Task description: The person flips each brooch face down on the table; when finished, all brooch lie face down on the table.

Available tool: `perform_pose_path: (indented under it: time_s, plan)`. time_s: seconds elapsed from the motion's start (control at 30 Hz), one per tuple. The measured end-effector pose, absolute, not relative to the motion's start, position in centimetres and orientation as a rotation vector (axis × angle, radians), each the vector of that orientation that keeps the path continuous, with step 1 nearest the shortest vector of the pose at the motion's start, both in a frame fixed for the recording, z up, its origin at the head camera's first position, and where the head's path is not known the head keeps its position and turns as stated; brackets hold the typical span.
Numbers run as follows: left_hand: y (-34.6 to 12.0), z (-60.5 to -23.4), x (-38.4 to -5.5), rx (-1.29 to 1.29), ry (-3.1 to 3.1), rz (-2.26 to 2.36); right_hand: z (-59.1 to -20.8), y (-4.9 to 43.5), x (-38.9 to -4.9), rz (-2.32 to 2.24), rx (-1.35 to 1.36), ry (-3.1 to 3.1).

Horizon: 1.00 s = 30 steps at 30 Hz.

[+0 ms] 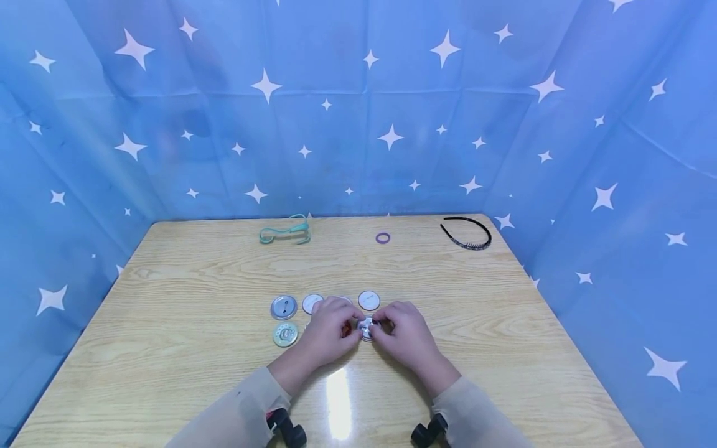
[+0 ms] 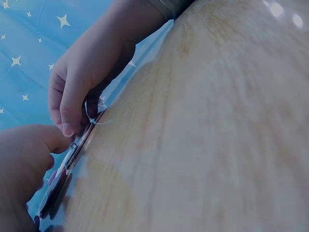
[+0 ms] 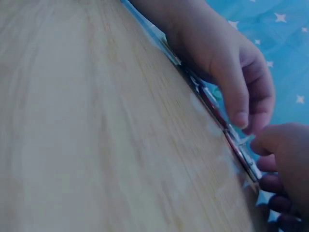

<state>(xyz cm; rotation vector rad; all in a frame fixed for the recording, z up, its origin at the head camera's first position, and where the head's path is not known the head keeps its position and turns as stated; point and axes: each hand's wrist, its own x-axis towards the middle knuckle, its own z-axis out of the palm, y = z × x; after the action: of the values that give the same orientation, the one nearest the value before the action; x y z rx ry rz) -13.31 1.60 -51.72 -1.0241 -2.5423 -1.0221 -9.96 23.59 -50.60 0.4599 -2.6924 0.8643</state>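
Note:
A round pin-back badge (image 1: 366, 328) lies on the table with its metal back up, between the two hands. My left hand (image 1: 330, 331) holds its left edge with curled thumb and forefinger. From the other side my right hand (image 1: 407, 333) pinches at the badge's right edge. The wrist views show the left hand (image 3: 217, 63) and right hand (image 2: 91, 72) meeting low over flat badges (image 3: 236, 147). Under and beside the left hand are more badges, partly covered. The exact grip on the pin is too small to tell.
Left of the hands lie a silver-backed badge (image 1: 284, 307) and a pale green badge (image 1: 285, 334). White-backed badges (image 1: 368, 300) line the row behind. Farther back are teal glasses frames (image 1: 285, 233), a purple ring (image 1: 383, 238) and a black headband (image 1: 476, 246). A starry curtain surrounds the table.

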Motion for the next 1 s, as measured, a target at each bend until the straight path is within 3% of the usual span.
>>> perform_pose_path:
  time_s: [0.4, 1.0]
  plan:
    - [0.7, -51.7, -13.3, -1.007, -2.466, -1.041, -50.9, 22.5, -10.4, 0.726, 0.588, -2.544]
    - [-4.6, -52.3, -13.0, -0.83, -2.542, -0.964, -51.7, 19.2, -10.9, 0.6, 0.679, -2.536]
